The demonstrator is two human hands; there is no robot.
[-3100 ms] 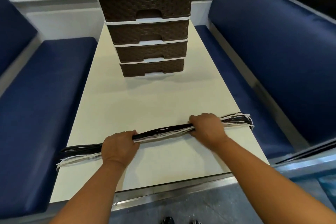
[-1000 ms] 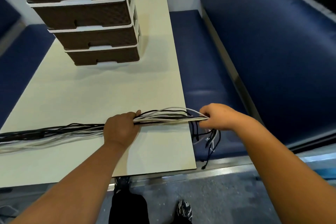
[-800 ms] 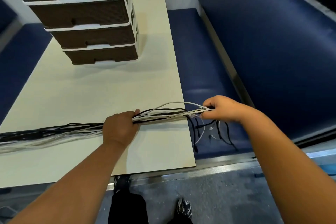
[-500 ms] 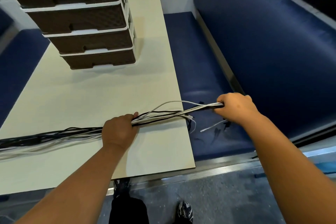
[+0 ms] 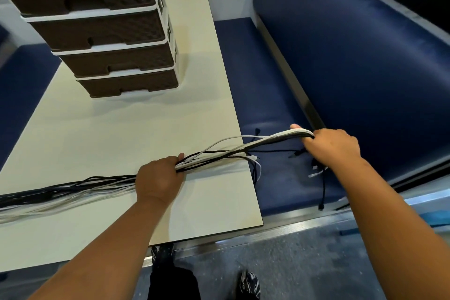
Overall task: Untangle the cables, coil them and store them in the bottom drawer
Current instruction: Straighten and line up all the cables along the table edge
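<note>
A long bundle of black and white cables lies across the cream table, running off the left edge of the view. My left hand is closed around the bundle on the table near its right part. Beyond the table's right edge, above the blue seat, my right hand grips the same bundle and holds it raised. Loose cable ends dangle below that hand. The brown drawer unit stands at the far left of the table, with its bottom drawer closed.
Blue padded benches flank the table: one seat and backrest on the right, another seat on the left. A metal rail runs along the near edge. My shoes show on the grey floor below.
My right hand has slid along the bundle to the right, off the table and over the blue seat, lifting that end. My left hand has stayed in place on the cables.
</note>
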